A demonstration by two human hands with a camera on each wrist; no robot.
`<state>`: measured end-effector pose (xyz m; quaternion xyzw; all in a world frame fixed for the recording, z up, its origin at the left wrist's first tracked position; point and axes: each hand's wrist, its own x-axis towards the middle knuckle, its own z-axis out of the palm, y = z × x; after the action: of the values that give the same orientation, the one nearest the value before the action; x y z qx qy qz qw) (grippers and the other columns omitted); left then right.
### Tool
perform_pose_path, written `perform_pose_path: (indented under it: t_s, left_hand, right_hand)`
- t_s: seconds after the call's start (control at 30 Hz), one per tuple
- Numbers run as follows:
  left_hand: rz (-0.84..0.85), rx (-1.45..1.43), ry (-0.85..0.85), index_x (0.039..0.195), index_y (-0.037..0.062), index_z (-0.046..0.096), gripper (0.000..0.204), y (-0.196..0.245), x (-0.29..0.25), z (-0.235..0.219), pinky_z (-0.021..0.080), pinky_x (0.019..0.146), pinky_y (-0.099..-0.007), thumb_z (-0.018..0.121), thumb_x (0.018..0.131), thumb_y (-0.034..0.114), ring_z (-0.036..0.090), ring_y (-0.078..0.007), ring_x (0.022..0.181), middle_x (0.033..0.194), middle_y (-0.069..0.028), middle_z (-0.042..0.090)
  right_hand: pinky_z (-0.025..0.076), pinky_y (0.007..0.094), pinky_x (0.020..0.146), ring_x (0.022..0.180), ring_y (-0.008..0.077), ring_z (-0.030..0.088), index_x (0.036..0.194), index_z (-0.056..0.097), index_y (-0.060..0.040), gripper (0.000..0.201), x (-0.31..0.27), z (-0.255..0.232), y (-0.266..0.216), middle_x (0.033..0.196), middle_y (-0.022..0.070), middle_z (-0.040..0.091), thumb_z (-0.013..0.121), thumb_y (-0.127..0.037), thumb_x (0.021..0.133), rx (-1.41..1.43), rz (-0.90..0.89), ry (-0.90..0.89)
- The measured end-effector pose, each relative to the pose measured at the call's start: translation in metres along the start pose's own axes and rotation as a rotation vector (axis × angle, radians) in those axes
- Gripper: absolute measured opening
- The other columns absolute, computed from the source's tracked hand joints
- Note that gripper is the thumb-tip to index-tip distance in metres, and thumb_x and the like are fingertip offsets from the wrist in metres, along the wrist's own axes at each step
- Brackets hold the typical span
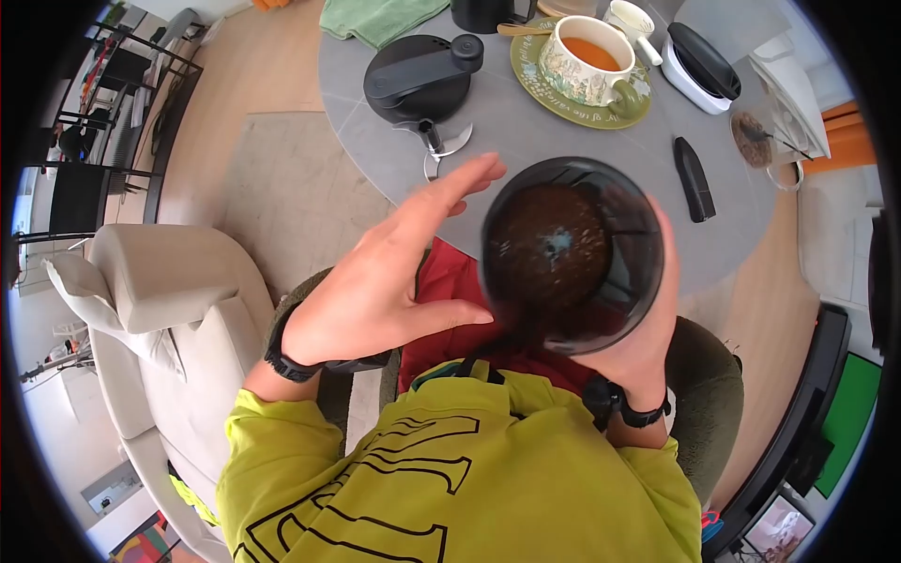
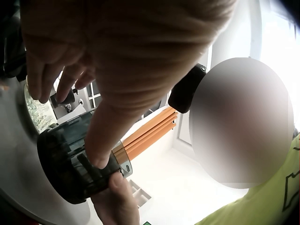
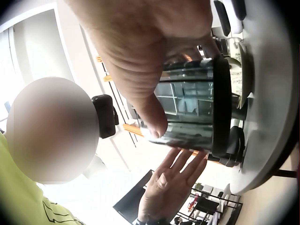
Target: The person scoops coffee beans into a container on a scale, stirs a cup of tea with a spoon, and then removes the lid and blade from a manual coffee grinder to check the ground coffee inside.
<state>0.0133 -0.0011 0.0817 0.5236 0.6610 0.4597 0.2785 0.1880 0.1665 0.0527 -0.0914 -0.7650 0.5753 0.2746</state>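
A dark see-through chopper bowl (image 1: 623,291) is held up in front of the person's body, its mouth toward the head camera. Dark brown grounds (image 1: 540,225) lie inside it, around a paler spot in the middle. My right hand (image 1: 646,342) grips the bowl from the right side, and its thumb lies along the wall in the right wrist view. Beside the bowl on the left, my left hand (image 1: 375,272) has its fingers extended and thumb apart. A black lid with a flip handle (image 1: 418,84) sits on the table, with a curved metal blade (image 1: 441,145) near it.
On the grey round table (image 1: 601,145) stands a patterned cup (image 1: 568,70) of orange-brown liquid on a green plate (image 1: 535,91). A black handheld tool (image 1: 693,178), a white case (image 1: 690,80) and a green towel (image 1: 380,19) lie around it. A cream sofa (image 1: 178,281) stands left.
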Motion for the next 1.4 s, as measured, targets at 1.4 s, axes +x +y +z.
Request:
perform_pose_path:
  t_s: [1.4]
  left_hand:
    - [0.018, 0.114, -0.027, 0.139, 0.0029, 0.037, 0.084, 0.007, -0.003, -0.001, 0.046, 0.098, -0.0387, 0.08, 0.067, 0.01, 0.054, -0.0338, 0.117, 0.138, -0.0156, 0.045]
  right_hand:
    - [0.041, 0.0387, 0.103, 0.122, 0.0249, 0.049, 0.141, 0.025, 0.0036, 0.114, 0.001, 0.005, -0.003, 0.134, 0.0167, 0.046, 0.092, -0.011, 0.049, 0.114, -0.101, -0.091]
